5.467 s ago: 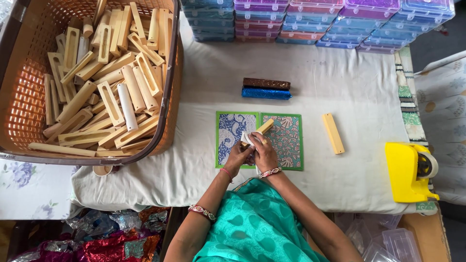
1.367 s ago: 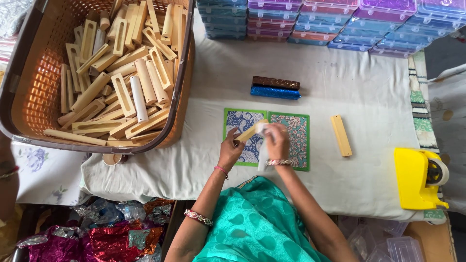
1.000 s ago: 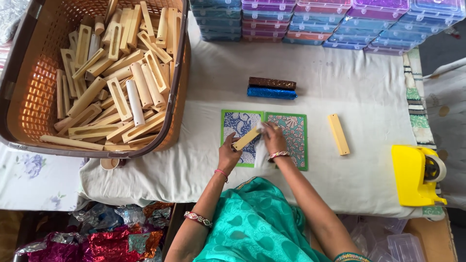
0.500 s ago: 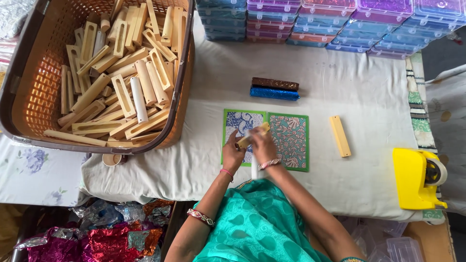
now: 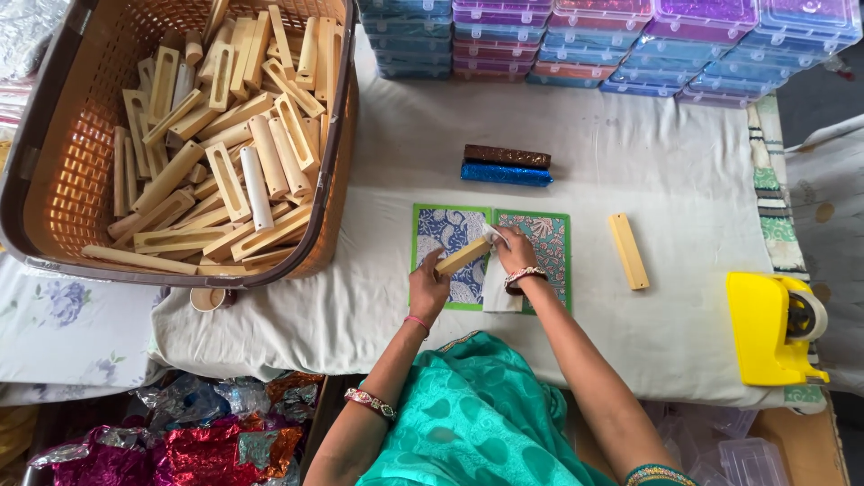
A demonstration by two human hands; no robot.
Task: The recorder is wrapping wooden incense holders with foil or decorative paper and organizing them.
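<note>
My left hand [image 5: 427, 286] grips the near end of a pale wooden block [image 5: 463, 256], holding it tilted over a green-edged patterned mat [image 5: 545, 245]. My right hand [image 5: 513, 255] pinches a white cloth [image 5: 500, 292] against the block's far end; the cloth hangs down over the mat. A second wooden block [image 5: 628, 251] lies flat on the white table cover to the right of the mat.
A big orange basket [image 5: 54, 189] heaped with wooden blocks stands at the left. A brown and a blue glitter bar [image 5: 506, 166] lie behind the mat. Stacked coloured plastic boxes [image 5: 621, 40] line the back. A yellow tape dispenser [image 5: 772, 328] sits at the right edge. Shiny foil [image 5: 198, 436] lies below.
The block has stayed between my two hands over the mat. My right hand has shifted along it with the white cloth, and the view has swayed slightly.
</note>
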